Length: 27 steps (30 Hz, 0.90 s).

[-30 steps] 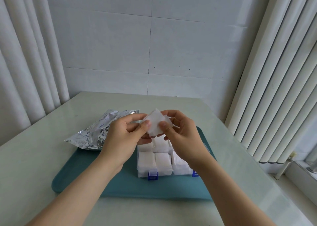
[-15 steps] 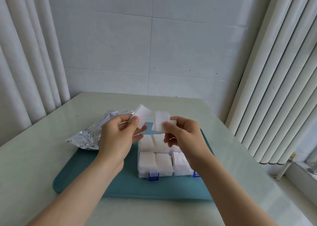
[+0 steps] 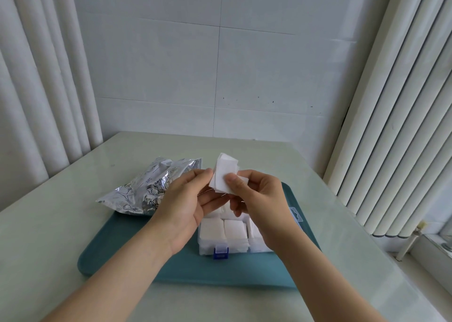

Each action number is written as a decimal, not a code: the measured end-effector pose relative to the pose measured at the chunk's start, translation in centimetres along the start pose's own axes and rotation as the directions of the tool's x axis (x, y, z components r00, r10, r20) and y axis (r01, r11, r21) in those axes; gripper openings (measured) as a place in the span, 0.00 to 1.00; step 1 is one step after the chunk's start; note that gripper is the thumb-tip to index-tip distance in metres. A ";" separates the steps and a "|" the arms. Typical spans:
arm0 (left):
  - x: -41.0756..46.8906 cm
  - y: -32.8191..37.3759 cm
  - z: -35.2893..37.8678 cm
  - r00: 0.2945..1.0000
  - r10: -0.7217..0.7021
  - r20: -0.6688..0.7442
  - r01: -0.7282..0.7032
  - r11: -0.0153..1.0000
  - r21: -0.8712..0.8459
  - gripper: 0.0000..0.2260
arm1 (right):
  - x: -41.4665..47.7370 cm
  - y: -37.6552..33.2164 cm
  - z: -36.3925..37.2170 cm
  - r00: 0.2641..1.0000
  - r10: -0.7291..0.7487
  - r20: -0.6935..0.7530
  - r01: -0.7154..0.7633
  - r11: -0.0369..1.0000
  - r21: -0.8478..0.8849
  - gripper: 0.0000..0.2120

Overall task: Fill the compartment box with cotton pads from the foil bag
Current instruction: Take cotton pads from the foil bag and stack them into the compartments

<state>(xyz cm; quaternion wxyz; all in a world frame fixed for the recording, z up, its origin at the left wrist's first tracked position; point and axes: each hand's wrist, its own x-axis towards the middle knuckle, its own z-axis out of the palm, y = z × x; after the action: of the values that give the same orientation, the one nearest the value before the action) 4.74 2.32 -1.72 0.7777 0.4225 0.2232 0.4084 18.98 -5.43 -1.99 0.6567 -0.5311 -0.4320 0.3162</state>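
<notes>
I hold a small stack of cotton pads up in the air between both hands, above the far part of the compartment box. My right hand pinches the stack, thumb pressed flat on its near face and the other fingers curled behind it. My left hand grips the stack's left edge, thumb tip against the side and fingers reaching under it. The pads are slightly fanned, their top corners not lined up.

The compartment box sits on a teal tray, towards the tray's right half. Its near row of compartments shows white pads packed in up to the rim; my hands hide the far compartments, so I cannot tell how full they are. A blue latch sticks out from the box's near wall. Part of a clear lid shows just right of my right wrist.

The foil bag lies crumpled to the left of the box, behind my left hand, resting partly on the tray's far left corner and partly on the table. The table is pale and glossy, with a white tiled wall beyond it and vertical blinds on the right.
</notes>
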 end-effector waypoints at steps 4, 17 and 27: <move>0.0 -0.1 -0.1 0.999 0.011 0.035 -0.010 1.000 -0.021 0.12 | 0.0 0.0 0.0 1.000 -0.010 -0.012 0.010 1.000 -0.001 0.10; 0.0 0.1 -0.3 0.994 -0.007 0.112 -0.005 0.995 0.104 0.11 | 0.1 0.2 0.0 0.990 -0.124 -0.073 0.102 0.964 -0.247 0.12; 0.6 0.1 -0.8 0.996 0.081 -0.035 -0.078 0.994 0.076 0.10 | -0.4 -1.1 0.1 0.991 -0.081 -0.110 0.079 0.997 -0.022 0.10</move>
<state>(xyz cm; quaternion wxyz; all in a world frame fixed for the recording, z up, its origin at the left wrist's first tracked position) 4.50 3.17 -2.08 0.7402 0.4518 0.2361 0.4385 18.64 -5.97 -1.01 0.6871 -0.5358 -0.4186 0.2561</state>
